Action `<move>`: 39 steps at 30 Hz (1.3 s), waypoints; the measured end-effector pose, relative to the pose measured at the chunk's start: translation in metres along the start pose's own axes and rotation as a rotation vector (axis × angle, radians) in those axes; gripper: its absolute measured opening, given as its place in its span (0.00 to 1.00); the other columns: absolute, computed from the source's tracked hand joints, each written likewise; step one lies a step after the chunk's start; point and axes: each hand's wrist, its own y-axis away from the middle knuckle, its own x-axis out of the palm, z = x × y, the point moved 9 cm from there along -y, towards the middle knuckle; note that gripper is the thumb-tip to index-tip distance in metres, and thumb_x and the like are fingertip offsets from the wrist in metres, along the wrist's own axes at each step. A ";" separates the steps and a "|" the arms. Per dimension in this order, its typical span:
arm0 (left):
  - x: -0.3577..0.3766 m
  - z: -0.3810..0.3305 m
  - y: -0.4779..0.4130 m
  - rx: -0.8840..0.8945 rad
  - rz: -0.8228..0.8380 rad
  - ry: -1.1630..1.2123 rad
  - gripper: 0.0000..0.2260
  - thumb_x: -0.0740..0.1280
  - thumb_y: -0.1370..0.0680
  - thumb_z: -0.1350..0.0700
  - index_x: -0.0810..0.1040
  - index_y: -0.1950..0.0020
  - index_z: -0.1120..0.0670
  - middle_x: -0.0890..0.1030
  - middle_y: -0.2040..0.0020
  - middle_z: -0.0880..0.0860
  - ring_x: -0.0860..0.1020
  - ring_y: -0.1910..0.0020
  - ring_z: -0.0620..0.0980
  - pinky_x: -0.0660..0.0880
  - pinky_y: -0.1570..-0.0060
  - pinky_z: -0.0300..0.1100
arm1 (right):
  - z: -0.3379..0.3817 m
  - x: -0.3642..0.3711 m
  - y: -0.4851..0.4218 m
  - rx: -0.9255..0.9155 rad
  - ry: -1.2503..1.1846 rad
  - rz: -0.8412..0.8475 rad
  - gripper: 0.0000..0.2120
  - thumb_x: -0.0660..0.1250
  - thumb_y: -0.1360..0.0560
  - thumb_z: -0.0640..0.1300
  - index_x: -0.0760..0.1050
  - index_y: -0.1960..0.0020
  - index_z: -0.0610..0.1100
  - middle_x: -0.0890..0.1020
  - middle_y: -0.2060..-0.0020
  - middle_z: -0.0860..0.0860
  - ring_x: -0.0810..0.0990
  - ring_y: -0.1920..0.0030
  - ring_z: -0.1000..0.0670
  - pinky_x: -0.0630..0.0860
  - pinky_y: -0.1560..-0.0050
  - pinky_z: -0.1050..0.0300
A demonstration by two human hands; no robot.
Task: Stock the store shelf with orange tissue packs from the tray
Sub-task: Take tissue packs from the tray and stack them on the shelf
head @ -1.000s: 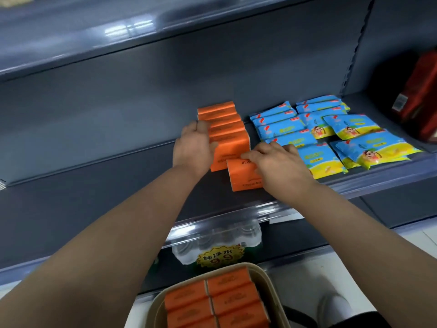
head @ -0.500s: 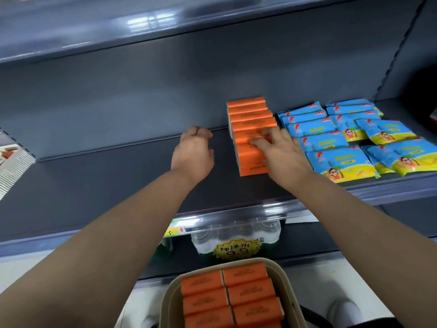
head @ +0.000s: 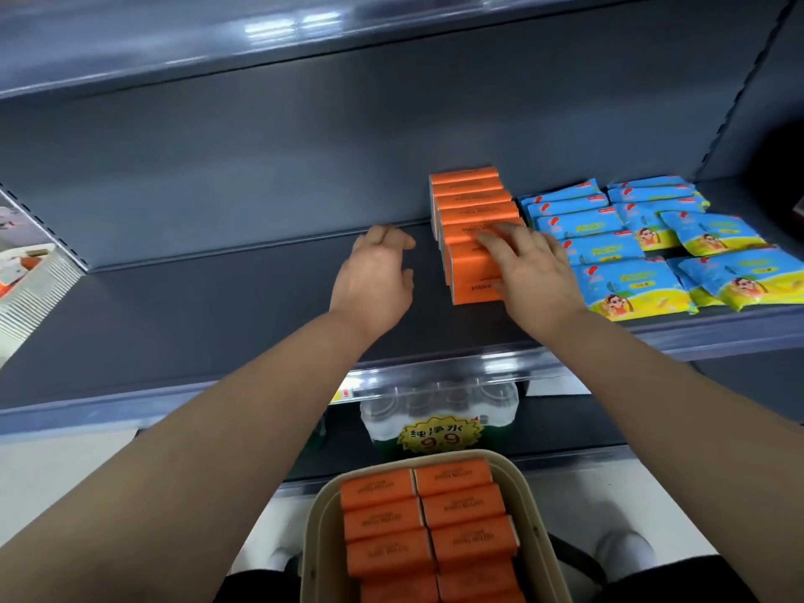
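At the far left edge of the frame a white ribbed package (head: 30, 289) shows, tilted, beside the end of the dark shelf (head: 195, 306). Left of centre, the left hand (head: 376, 276) hovers over bare shelf with its fingers loosely curled, holding nothing. It is just beside the row of orange tissue packs (head: 472, 206) but apart from it. That row stands in the middle of the frame and runs from the shelf's back wall toward its front edge, the packs upright and pressed against one another. The right hand (head: 537, 274) rests on the nearer packs of the row, its fingers (head: 500, 237) laid nearly straight across their tops; whether the thumb touches the front pack I cannot tell. Just right of the row, blue packets (head: 618, 282) lie overlapped, reaching toward the right edge. Below the shelf, at lower centre, a wrapped bundle of water bottles (head: 439, 406) carries a yellow price sticker (head: 439, 437). At bottom centre a beige tray (head: 317, 537) holds more orange packs (head: 461, 511), lying flat in two columns.
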 end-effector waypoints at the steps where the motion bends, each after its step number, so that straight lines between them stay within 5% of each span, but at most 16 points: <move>1: -0.002 -0.002 0.007 0.004 0.000 0.001 0.16 0.63 0.22 0.60 0.71 0.33 0.55 0.71 0.34 0.52 0.68 0.34 0.50 0.71 0.46 0.42 | 0.003 -0.003 0.006 -0.004 0.001 -0.006 0.36 0.71 0.31 0.33 0.63 0.27 0.48 0.67 0.31 0.44 0.65 0.32 0.41 0.57 0.29 0.43; 11: 0.023 -0.006 0.135 0.100 0.121 -0.025 0.17 0.64 0.23 0.61 0.73 0.34 0.55 0.75 0.37 0.53 0.71 0.38 0.54 0.74 0.45 0.49 | 0.060 -0.006 0.124 -0.107 -0.077 -0.019 0.27 0.74 0.36 0.33 0.76 0.38 0.43 0.77 0.40 0.42 0.75 0.41 0.39 0.71 0.44 0.43; 16: 0.079 0.022 0.229 -0.002 0.311 -0.016 0.18 0.64 0.24 0.59 0.72 0.34 0.52 0.75 0.37 0.51 0.71 0.38 0.52 0.73 0.42 0.50 | 0.076 0.048 0.205 -0.123 -0.041 0.222 0.25 0.72 0.32 0.38 0.75 0.36 0.48 0.76 0.37 0.46 0.73 0.37 0.44 0.70 0.41 0.46; 20: 0.111 0.046 0.280 -0.102 0.452 -0.042 0.18 0.62 0.24 0.58 0.72 0.34 0.50 0.74 0.36 0.51 0.69 0.36 0.52 0.68 0.36 0.46 | 0.079 0.093 0.252 -0.096 -0.061 0.490 0.19 0.60 0.23 0.44 0.69 0.32 0.52 0.69 0.31 0.51 0.65 0.31 0.48 0.63 0.35 0.48; 25: 0.133 0.051 0.296 -0.095 0.559 -0.131 0.16 0.59 0.23 0.58 0.70 0.36 0.51 0.73 0.36 0.51 0.69 0.36 0.52 0.71 0.39 0.49 | 0.088 0.130 0.282 -0.084 -0.133 0.702 0.20 0.54 0.21 0.44 0.65 0.30 0.52 0.68 0.31 0.51 0.65 0.31 0.48 0.63 0.31 0.49; 39: 0.143 0.070 0.291 -0.178 0.562 -0.177 0.15 0.61 0.23 0.56 0.70 0.36 0.50 0.74 0.38 0.50 0.71 0.39 0.51 0.72 0.41 0.47 | 0.104 0.146 0.281 -0.112 -0.044 0.741 0.16 0.58 0.24 0.45 0.68 0.36 0.51 0.69 0.37 0.50 0.66 0.36 0.48 0.64 0.37 0.51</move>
